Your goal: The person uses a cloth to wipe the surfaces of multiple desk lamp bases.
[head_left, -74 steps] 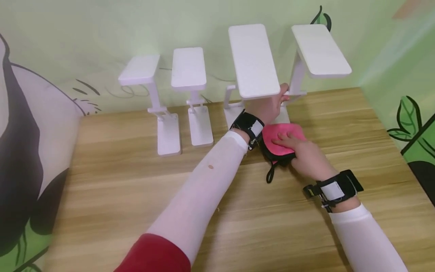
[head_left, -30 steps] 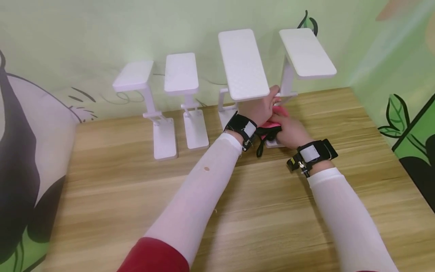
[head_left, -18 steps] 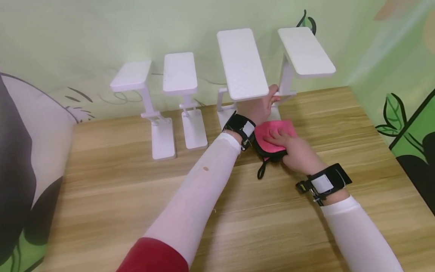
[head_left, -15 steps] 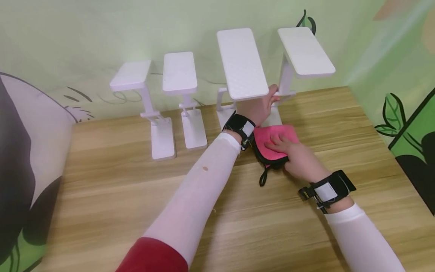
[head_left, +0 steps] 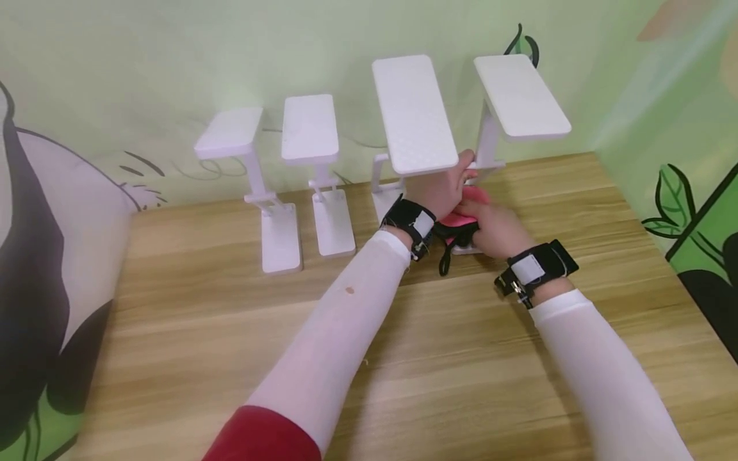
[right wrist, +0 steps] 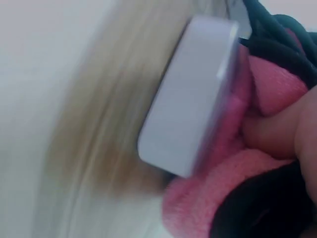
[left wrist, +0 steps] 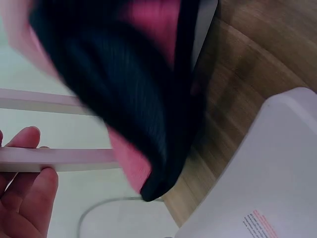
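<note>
My left hand reaches under the third white folding stand to the rightmost one. In the left wrist view, its thumb and fingers pinch a thin white strut. A pink cleaning cloth with black edging and a loop lies over the rightmost stand's base. My right hand grips this cloth, bunched along the base's side. The right wrist view shows the white base against the pink cloth, with a digit pressed into the folds. The left hand hides part of the cloth.
Two smaller white stands, the far left one and its neighbour, stand in the same row. Thin cables run behind them along the painted wall. The wooden table stretches out in front.
The right hand slides the cloth forward and back along the rightmost base; since half a second ago it has gone away from me, its flat fingers now gripping. The left hand keeps its hold.
</note>
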Demonstrator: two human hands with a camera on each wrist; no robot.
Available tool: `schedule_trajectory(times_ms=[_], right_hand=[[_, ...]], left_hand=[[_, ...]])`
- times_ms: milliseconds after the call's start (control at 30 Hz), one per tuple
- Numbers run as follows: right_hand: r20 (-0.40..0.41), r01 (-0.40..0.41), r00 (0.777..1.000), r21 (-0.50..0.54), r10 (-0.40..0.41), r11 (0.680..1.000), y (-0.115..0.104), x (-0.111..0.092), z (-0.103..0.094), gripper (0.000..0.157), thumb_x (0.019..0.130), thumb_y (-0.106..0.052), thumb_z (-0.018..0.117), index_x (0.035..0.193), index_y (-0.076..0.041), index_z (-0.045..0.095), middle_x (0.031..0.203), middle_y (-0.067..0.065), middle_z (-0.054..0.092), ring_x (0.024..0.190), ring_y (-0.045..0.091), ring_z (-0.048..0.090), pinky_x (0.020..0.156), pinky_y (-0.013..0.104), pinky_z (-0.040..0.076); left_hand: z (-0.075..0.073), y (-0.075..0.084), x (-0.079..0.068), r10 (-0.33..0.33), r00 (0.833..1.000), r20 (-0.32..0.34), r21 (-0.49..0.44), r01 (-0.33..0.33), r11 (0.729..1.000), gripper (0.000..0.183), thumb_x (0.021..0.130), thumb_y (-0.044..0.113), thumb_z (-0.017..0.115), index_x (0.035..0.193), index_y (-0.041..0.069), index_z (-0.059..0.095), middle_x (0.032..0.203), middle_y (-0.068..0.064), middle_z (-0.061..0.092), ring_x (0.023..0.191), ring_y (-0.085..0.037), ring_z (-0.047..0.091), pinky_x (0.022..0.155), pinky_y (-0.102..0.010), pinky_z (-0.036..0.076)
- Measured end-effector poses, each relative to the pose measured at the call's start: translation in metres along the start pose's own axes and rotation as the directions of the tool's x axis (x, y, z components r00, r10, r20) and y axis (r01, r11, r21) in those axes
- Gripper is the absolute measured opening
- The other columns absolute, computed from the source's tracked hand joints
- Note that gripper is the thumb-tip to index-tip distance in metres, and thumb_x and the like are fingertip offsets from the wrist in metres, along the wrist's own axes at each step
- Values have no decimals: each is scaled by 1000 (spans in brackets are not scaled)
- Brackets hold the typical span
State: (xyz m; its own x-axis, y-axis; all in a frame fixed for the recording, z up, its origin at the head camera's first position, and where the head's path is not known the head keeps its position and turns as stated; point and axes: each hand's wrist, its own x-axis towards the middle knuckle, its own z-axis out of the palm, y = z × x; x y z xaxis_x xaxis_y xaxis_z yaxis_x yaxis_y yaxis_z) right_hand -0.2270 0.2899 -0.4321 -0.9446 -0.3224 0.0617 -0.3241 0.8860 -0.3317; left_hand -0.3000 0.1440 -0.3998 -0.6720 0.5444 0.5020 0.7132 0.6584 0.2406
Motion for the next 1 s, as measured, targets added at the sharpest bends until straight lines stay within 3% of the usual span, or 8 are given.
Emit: schedule_trajectory(times_ms=[100, 200, 300, 500, 633, 833, 933, 1000], right_hand=[[-27, -46, 999, 25, 47, 999, 3, 8, 4, 63, 66, 8, 57, 124, -16, 59, 113, 14, 66, 87, 38, 61, 75, 54, 47], [-46, -72, 996, 54, 74, 996, 1, 2, 7, 62, 70, 4, 61, 128, -19, 58, 121, 12, 64, 95, 38, 61, 79, 55, 47], [-66, -71, 995, 68, 76, 995, -5, -14, 7, 60, 76, 0, 63, 131, -23, 55, 127, 9, 61, 98, 38, 62, 80, 55, 48], [-47, -65, 997, 51, 68, 997, -19, -53, 2, 56, 80, 0, 60, 130, -26, 57, 131, 7, 59, 92, 35, 65, 70, 46, 51], [-19, -52, 998, 22, 52, 998, -25, -65, 1, 49, 85, -12, 63, 130, -30, 55, 133, 5, 57, 90, 32, 66, 68, 44, 52], [-14, -87, 996, -21, 87, 996, -28, -54, -1, 55, 79, 0, 59, 126, -28, 59, 104, 10, 70, 57, 25, 51, 50, 33, 39], [-21, -103, 994, -29, 103, 994, -26, -43, -2, 61, 72, 5, 55, 125, -26, 60, 99, 11, 70, 58, 26, 52, 49, 34, 39], [-36, -105, 994, -27, 104, 994, -23, -34, -1, 57, 73, 3, 57, 124, -24, 61, 99, 12, 70, 64, 30, 56, 52, 38, 43]], left_hand=[[-3, 1, -2, -7, 1000, -5, -8, 7, 1000, 24, 98, 33, 42, 95, 13, 56, 66, 1, 51, 66, -14, 54, 60, -29, 43], [-5, 3, -2, -14, 1000, 2, -25, 14, 1000, 24, 98, 32, 42, 96, 13, 56, 67, 2, 51, 64, -13, 53, 57, -26, 40], [-6, 5, -2, -13, 1000, 15, -33, 13, 999, 25, 98, 35, 41, 99, 13, 55, 67, 2, 50, 66, -12, 54, 56, -24, 39], [-11, 8, 1, -1, 1000, 5, -3, 1, 1000, 27, 95, 36, 46, 100, 12, 56, 65, 1, 46, 67, -14, 54, 60, -27, 44], [-13, 6, 1, 1, 1000, 7, 2, -1, 1000, 26, 95, 36, 47, 98, 11, 56, 66, 1, 45, 69, -14, 54, 61, -26, 44], [-15, 7, 0, 0, 1000, 19, -30, 1, 1000, 26, 95, 35, 47, 96, 10, 55, 66, 1, 44, 66, -14, 52, 58, -25, 41], [-12, 7, -1, -15, 1000, 24, -36, 15, 999, 26, 96, 36, 46, 96, 12, 55, 66, 1, 44, 67, -13, 51, 58, -25, 39], [-10, 7, 0, -18, 999, 30, -25, 18, 1000, 27, 96, 37, 45, 98, 13, 56, 66, 2, 45, 68, -13, 52, 59, -26, 40]])
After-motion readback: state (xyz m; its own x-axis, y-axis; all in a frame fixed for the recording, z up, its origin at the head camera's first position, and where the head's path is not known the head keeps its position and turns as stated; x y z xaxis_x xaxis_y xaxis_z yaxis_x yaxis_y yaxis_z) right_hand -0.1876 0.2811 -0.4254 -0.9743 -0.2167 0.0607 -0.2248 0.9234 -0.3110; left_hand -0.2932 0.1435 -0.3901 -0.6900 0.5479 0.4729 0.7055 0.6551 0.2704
